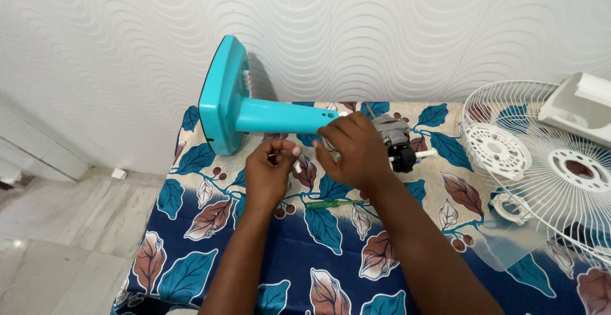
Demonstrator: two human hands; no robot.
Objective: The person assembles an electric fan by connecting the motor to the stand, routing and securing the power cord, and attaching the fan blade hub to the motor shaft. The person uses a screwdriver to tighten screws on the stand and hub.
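Fan stand (254, 114): rigid turquoise plastic, lies on its side; grasp by the column.
Left hand (270, 175): fingers pinched on small white part (296, 165).
Right hand (353, 149): fingers curled at the motor (394, 140) end; grip not discernible.

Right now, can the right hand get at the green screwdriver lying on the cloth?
Probably yes. The green screwdriver lies uncovered on the leaf-print cloth just below the right hand, with nothing between them, though that hand is busy at the fan motor.

Both forearms are showing bare, no sleeves reaching them. The left hand (269, 174) and right hand (354, 151) are wearing nothing: no gloves, rings or watch.
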